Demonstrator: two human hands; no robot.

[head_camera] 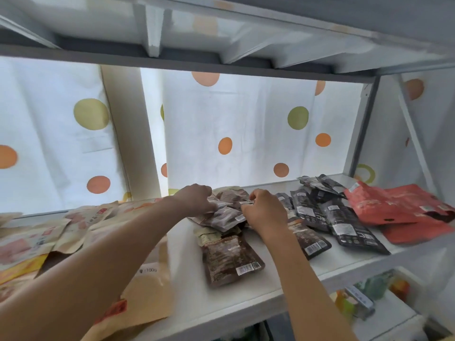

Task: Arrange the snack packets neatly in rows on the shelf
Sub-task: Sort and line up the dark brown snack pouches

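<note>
On the white shelf [187,274], w/ tan packets [73,230] lying at left and red packets [398,205] at right, both hands are working the brown packets [226,217] mid-shelf, left hand [194,198] fingers and right hand [263,210] fingers curling onto one each.

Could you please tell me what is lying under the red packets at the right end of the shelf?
The red packets overlap each other, the upper on a lower one, which rests on the white shelf. A black packet lies beside them. Anything beneath the stack is covered.
</note>
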